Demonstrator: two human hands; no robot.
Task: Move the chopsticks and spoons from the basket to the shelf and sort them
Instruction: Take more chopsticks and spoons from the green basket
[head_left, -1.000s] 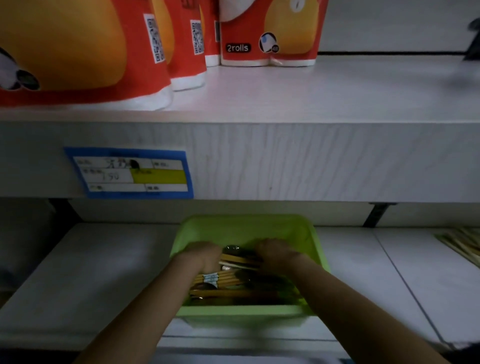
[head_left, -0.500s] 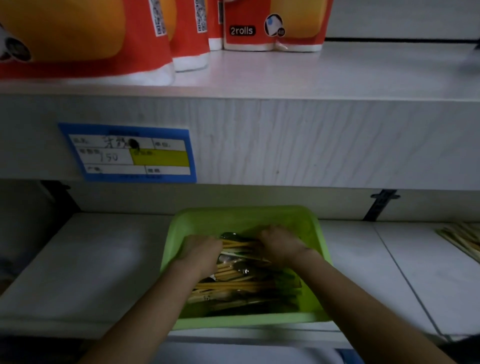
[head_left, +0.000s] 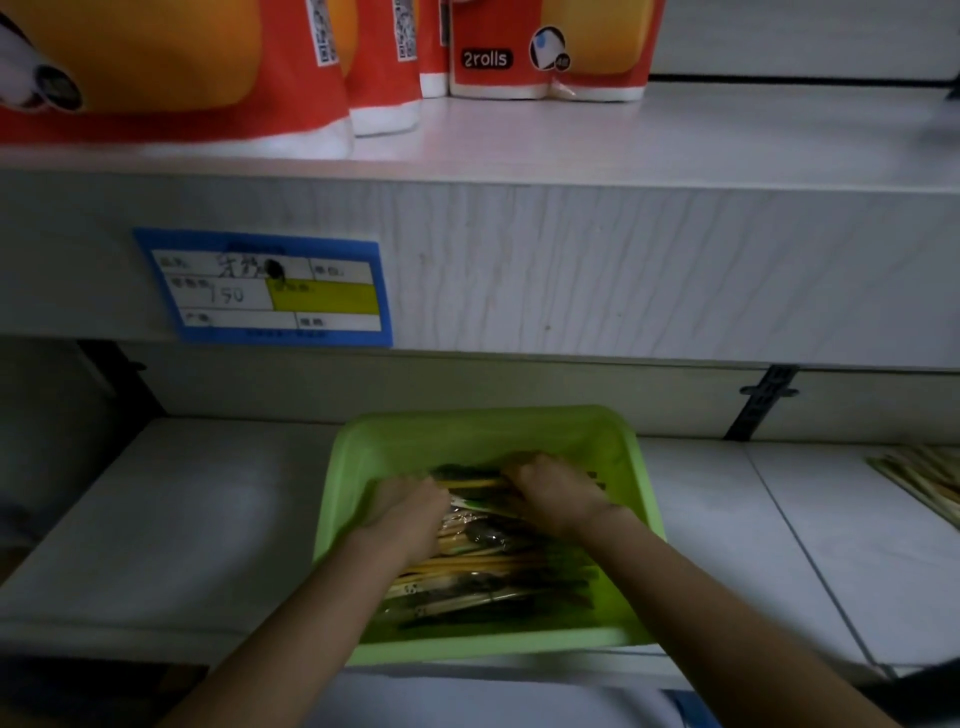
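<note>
Two hands are shown lowered into a green basket (head_left: 483, 431) at the lower centre of the frame, where it sits on the lower shelf (head_left: 182, 519) near its front edge. The left hand (head_left: 402, 512) and the right hand (head_left: 553, 496) are held knuckles-up, side by side but apart, with a yellow bundle of wrapped chopsticks (head_left: 467, 566) running between them. The fingers of both hands are curled down over the far end of the pile. The fingertips are hidden among the wrappers, so the firmness of the hold cannot be told. Darker pieces in clear wrap, taken to be the spoons (head_left: 480, 535), lie mixed with the chopsticks; all are inside the basket and none has been lifted clear. The step in hand is judged to be the gathering of a first handful, so the task is near its start. A second pile of sticks (head_left: 919, 478) is seen at the right edge on the same shelf, well apart from the basket. For the next move, one kind should be separated from the tangle, lifted over the basket wall without dragging the other packets, and laid on bare shelf beside its like. A price label (head_left: 265, 288) and red packages (head_left: 182, 67) occupy the upper shelf at upper left.
</note>
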